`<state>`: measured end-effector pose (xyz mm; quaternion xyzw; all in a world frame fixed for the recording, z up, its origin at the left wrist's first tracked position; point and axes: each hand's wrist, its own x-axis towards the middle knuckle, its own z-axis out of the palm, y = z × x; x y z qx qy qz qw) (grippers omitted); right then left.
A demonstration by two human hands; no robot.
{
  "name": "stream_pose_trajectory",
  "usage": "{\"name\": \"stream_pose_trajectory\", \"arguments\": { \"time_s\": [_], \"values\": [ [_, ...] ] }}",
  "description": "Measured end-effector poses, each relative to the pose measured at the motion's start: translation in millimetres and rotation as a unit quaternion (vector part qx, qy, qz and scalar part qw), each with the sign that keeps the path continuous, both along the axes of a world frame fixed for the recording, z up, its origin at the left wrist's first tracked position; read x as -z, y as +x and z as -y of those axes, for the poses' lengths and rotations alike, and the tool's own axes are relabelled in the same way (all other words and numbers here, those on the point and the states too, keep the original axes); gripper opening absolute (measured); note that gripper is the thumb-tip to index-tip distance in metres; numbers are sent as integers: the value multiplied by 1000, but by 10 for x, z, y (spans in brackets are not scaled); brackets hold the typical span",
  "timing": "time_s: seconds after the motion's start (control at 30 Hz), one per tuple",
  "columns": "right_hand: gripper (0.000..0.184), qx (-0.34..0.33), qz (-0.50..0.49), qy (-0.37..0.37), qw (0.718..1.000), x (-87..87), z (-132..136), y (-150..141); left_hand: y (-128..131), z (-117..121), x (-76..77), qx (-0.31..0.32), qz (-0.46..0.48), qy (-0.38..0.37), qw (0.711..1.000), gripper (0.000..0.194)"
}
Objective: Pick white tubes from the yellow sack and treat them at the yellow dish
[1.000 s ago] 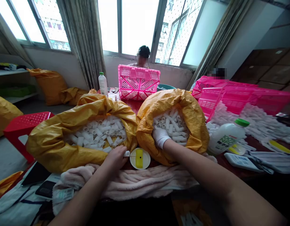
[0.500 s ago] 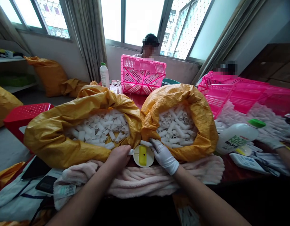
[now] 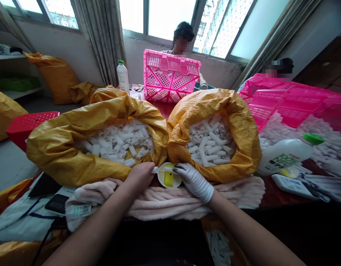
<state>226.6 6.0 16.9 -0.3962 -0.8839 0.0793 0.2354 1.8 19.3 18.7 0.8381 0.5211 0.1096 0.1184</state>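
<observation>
Bare left hand curled narrow around a white tube; gloved right hand pinching a second tube. I have both tubes right at the small white dish, beside its yellow pad.

The left hand hides most of a white tube.

plate between left sack and right sack, tubes inside

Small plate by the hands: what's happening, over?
Bare left hand gripping white tube at plate rim. Gloved right hand at second tube. Yellow pad on plate.
</observation>
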Motion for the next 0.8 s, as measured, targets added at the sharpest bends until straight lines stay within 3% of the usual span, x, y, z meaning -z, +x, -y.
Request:
{"name": "stream_pose_trajectory", "arguments": {
  "time_s": [0.2,0.33,0.47,0.63,0.8],
  "values": [
    [32,21,9,17,1000,-5,55,41,6,-3,12,-8,-6,-4,1000,10],
    [30,-21,41,23,999,-13,89,53,6,-4,13,-7,-3,-4,1000,11],
    [30,9,26,35,999,-25,110,53,6,-9,15,-8,-7,0,1000,12],
    [27,-43,45,41,997,-22,130,63,4,-8,6,-7,-9,2,1000,13],
    [28,-14,26,38,999,1,194,73,-2,-13,27,-5,-9,7,1000,15]
  ]
}}
